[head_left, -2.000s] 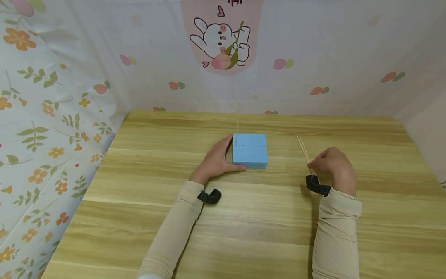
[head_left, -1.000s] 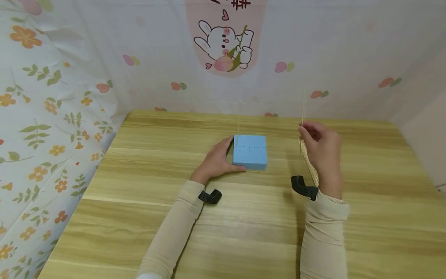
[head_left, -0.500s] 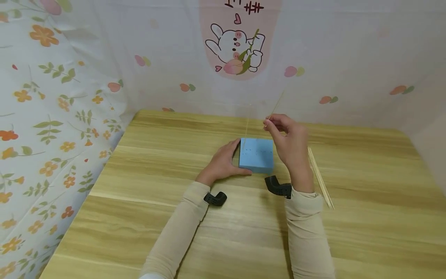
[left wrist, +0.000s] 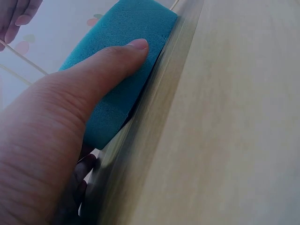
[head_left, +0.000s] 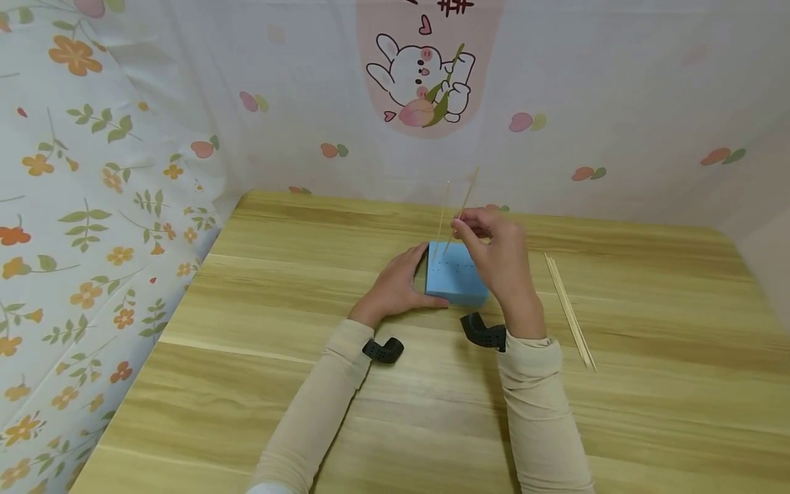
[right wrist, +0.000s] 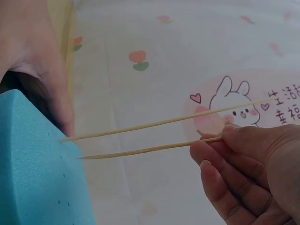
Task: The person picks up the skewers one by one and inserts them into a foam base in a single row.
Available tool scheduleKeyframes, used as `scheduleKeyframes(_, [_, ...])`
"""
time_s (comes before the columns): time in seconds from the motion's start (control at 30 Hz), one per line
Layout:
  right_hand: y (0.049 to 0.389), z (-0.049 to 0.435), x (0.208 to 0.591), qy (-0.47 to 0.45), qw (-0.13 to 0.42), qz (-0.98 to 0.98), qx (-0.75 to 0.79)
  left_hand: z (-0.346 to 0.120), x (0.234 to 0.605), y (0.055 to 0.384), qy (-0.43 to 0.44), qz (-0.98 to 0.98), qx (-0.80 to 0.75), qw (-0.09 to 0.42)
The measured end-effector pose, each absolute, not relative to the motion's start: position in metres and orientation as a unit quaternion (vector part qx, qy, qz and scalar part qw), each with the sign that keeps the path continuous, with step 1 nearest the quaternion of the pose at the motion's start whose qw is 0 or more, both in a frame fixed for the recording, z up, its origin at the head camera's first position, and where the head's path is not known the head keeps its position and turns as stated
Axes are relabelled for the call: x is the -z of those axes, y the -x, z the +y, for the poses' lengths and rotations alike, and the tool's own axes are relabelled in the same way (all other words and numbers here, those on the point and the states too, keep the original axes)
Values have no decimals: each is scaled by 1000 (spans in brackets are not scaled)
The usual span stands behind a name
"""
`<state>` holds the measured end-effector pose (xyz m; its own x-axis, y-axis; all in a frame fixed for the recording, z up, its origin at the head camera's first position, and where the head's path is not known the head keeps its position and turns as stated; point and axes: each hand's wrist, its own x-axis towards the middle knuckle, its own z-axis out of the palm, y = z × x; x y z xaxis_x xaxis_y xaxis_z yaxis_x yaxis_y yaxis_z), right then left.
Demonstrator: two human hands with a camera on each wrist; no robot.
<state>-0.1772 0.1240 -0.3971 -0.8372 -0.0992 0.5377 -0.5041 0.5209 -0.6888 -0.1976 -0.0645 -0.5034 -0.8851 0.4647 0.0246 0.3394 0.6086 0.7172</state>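
Thin pale wooden skewer (right wrist: 145, 150), pinched in the right hand (head_left: 505, 264) just right of the head view's centre, would best enter a small dark hole (right wrist: 64, 175) squarely while the left hand (head_left: 395, 285), clamped on the blue foam block (head_left: 453, 281), braces it against the wood-grained desk (head_left: 432, 418).

Pointed stick (right wrist: 140, 151) between right fingers (right wrist: 213, 157), tip near a blue block (right wrist: 42, 164) (second stick (right wrist: 140, 127) in it)

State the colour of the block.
The block is light blue; it shows best in the head view.
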Motion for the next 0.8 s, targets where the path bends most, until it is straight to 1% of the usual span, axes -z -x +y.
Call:
scheduleKeyframes(0.47, [179,122,403,-174,197,-860,-438,-65,505,198,-230,892,-381,74])
scheduleKeyframes(0.8, [179,121,404,-178,198,-863,-429,-65,503,197,-231,890,-386,74])
